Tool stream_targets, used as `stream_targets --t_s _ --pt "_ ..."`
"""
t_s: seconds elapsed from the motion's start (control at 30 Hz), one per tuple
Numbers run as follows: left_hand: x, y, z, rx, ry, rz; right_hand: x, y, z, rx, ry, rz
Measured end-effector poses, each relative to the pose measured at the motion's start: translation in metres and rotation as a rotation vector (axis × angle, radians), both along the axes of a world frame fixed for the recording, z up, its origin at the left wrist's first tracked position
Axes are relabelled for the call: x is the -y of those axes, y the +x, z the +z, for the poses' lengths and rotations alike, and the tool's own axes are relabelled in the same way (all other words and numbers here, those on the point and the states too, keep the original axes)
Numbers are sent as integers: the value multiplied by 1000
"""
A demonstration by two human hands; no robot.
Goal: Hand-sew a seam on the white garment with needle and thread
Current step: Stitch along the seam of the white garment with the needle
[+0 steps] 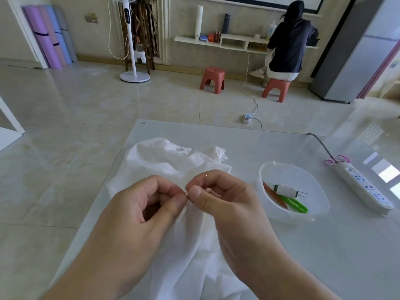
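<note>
the clear plastic tub (320,192) served as the landmark: it sat on the pale glass table (303,256), and everything else is placed from it. inside it lay a small spool of white thread (284,190) with green ends, resting near the tub's middle with thin dark pins or needles sticking out of its far-right end. under and beside the spool, toward the tub's near wall, lay a green plastic tool (295,204) with a looped shape, and along the tub's left inner wall an orange stick-like piece (273,194); what exactly those two were could not be told.

just left of the tub the white garment (164,161) lay crumpled on the table, its far part bunched up and its near part trailing toward the viewer between the forearms. over the garment, left of the tub, the two hands met fingertip to fingertip. the left hand (138,204) had its fingers curled with thumb and forefinger pinched together on a fold of the cloth. the right hand (218,195), the closer one to the tub, was likewise curled, thumb pressed against forefinger on something tiny and glinting at the meeting point, seemingly the needle (186,193); it was too small to make out surely, and no thread could be seen.

right of the tub, close by, a white power strip (363,187) lay on the table with a grey cable running away from it
</note>
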State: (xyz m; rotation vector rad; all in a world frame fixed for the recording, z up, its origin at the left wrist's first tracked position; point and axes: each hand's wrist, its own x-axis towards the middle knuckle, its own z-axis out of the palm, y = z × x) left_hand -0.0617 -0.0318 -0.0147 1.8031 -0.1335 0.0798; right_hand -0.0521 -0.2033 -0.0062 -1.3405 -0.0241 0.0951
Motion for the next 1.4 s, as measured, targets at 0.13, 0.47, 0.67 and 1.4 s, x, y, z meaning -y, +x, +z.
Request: stream_targets --t_s 0.13,0.47,0.67,1.4 --pt "0 1 -2 -30 48 -56 2 10 -2 -6 27 -63" --pt "-10 5 -6 -20 165 -74 10 25 12 -41 302 -61" --pt "-14 7 -7 -1 176 -89 11 31 19 18 235 -62" --pt "-23 1 12 -108 281 -80 -2 41 32 102 160 -96"
